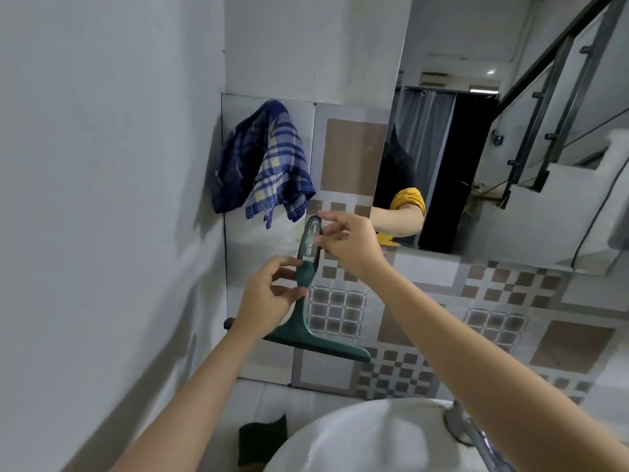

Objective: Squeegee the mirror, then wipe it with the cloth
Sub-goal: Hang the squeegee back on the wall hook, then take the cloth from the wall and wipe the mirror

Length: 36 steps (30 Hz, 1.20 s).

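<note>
Head view: your left hand (272, 294) and right hand (347, 243) both pinch the squeegee (306, 301) handle; mirror (476, 148) appears unstarted, cloth (269, 158) hangs unused.

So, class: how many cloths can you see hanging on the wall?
1: a blue checked cloth hangs on the tiled wall left of the mirror, above the squeegee. Others may lie out of view.

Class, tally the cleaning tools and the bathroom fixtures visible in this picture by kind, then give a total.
Green squeegee: 1
Blue plaid cloth: 1
Dark sponge: 1
Mirror: 1
White sink: 1
Metal tap: 1
Total: 6
</note>
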### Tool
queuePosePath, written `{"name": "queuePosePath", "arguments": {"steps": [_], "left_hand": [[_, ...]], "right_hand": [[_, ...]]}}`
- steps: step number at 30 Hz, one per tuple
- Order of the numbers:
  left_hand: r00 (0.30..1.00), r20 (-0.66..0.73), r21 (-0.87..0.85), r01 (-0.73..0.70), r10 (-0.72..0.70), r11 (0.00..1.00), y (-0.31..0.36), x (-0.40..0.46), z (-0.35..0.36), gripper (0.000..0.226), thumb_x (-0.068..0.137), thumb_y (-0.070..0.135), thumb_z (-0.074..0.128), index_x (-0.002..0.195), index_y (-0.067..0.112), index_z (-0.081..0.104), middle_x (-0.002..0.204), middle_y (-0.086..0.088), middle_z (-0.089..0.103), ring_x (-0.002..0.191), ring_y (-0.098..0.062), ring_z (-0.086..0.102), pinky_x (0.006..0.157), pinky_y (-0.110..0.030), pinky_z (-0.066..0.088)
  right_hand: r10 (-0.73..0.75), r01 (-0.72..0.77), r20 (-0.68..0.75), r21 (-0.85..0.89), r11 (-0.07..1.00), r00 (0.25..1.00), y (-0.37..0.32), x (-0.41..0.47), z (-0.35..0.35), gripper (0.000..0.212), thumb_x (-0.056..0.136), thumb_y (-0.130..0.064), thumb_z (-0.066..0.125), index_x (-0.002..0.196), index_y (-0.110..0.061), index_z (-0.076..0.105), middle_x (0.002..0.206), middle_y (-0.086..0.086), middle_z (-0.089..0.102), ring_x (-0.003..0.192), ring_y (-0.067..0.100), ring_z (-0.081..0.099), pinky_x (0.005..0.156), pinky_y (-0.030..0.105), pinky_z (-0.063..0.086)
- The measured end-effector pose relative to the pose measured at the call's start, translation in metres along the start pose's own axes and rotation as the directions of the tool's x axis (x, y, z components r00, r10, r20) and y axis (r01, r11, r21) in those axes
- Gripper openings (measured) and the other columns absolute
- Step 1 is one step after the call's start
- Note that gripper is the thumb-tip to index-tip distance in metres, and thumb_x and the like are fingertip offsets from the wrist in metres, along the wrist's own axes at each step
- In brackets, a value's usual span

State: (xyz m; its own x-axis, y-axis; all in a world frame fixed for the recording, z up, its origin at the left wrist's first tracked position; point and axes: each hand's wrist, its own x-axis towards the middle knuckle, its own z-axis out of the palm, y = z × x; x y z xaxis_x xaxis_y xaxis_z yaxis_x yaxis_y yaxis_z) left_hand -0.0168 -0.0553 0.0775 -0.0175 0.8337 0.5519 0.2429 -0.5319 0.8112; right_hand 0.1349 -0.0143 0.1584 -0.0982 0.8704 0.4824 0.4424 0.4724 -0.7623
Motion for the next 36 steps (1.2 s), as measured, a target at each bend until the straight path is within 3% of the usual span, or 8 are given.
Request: {"name": "queuePosePath", "arguments": {"steps": [6,16,18,21,24,27,32,36], "left_hand": [[1.0,-0.012,0.027,0.014,-0.013,1.0,-0.023,0.01,0.006,0.04,0.077,0.005,0.074,0.109,0.023,0.059,0.104,0.004,0.066,0.094,-0.01,0.065,0.074,-0.018,0.055],[0.995,0.063,-0.004,0.083,-0.082,0.997,-0.044,-0.002,0.009,0.039,0.078,0.009,0.073,0.111,0.022,0.058,0.108,0.009,0.066,0.1,-0.005,0.063,0.088,-0.025,0.054],[0.995,0.064,-0.001,0.074,-0.074,0.997,-0.034,-0.001,0.004,0.036,0.079,0.014,0.073,0.11,0.023,0.058,0.109,0.012,0.064,0.105,-0.005,0.062,0.091,-0.016,0.05],[0.99,-0.132,0.017,-0.038,0.04,0.999,-0.005,0.0,-0.006,0.024,0.082,0.016,0.07,0.102,0.024,0.061,0.101,0.012,0.065,0.098,-0.005,0.063,0.083,-0.009,0.048],[0.855,-0.477,0.01,-0.225,0.202,0.974,0.035,0.004,-0.014,0.009,0.085,0.013,0.062,0.093,0.017,0.06,0.089,0.006,0.063,0.082,-0.004,0.061,0.069,-0.011,0.048],[0.762,-0.641,-0.121,-0.215,0.089,0.969,0.071,0.02,-0.025,0.014,0.087,0.022,0.059,0.099,0.014,0.059,0.093,0.003,0.059,0.081,-0.002,0.057,0.067,-0.009,0.046],[0.903,-0.311,-0.445,0.136,-0.296,0.885,0.093,0.056,-0.039,0.02,0.089,0.05,0.051,0.1,0.035,0.06,0.107,0.014,0.059,0.101,-0.007,0.055,0.087,-0.034,0.042],[0.925,-0.15,-0.484,0.239,-0.349,0.842,0.102,0.064,-0.035,0.03,0.092,0.053,0.041,0.103,0.038,0.064,0.123,0.001,0.063,0.114,-0.017,0.056,0.091,-0.04,0.034]], "right_hand": [[0.025,-0.025,-0.03,0.0,1.0,0.999,0.02,0.016,0.015,0.043,0.079,-0.011,0.077,0.12,-0.016,0.065,0.078,-0.002,0.061,0.087,0.032,0.067,0.079,0.047,0.059],[0.023,-0.023,-0.013,-0.029,0.999,1.0,0.037,0.001,0.025,0.037,0.085,-0.008,0.07,0.121,-0.012,0.062,0.081,-0.005,0.058,0.069,0.006,0.055,0.064,0.011,0.048],[-0.017,0.014,-0.081,-0.03,0.999,0.997,0.027,0.003,0.022,0.026,0.087,-0.01,0.068,0.113,-0.011,0.065,0.086,-0.001,0.063,0.069,0.004,0.055,0.064,0.015,0.046],[-0.122,0.128,-0.226,0.009,0.992,0.966,0.001,0.013,0.014,0.016,0.089,-0.01,0.063,0.103,-0.015,0.065,0.085,0.002,0.065,0.072,0.009,0.057,0.066,0.021,0.046],[-0.211,0.235,-0.304,0.043,0.971,0.929,-0.035,0.03,0.006,0.015,0.089,-0.013,0.064,0.104,-0.015,0.065,0.088,0.005,0.067,0.081,0.016,0.063,0.072,0.025,0.053],[-0.281,0.305,-0.305,0.032,0.952,0.91,-0.073,0.05,0.001,0.018,0.09,-0.019,0.063,0.107,-0.017,0.063,0.087,0.003,0.067,0.082,0.014,0.063,0.075,0.022,0.053],[-0.273,0.261,-0.128,-0.103,0.96,0.953,-0.114,0.086,0.007,0.034,0.092,-0.034,0.058,0.122,-0.022,0.051,0.094,0.003,0.064,0.082,0.015,0.06,0.067,0.023,0.048],[-0.24,0.235,-0.025,-0.114,0.965,0.971,-0.128,0.101,0.012,0.036,0.09,-0.026,0.06,0.124,-0.023,0.049,0.083,-0.008,0.057,0.066,0.007,0.052,0.058,0.021,0.041]]}}
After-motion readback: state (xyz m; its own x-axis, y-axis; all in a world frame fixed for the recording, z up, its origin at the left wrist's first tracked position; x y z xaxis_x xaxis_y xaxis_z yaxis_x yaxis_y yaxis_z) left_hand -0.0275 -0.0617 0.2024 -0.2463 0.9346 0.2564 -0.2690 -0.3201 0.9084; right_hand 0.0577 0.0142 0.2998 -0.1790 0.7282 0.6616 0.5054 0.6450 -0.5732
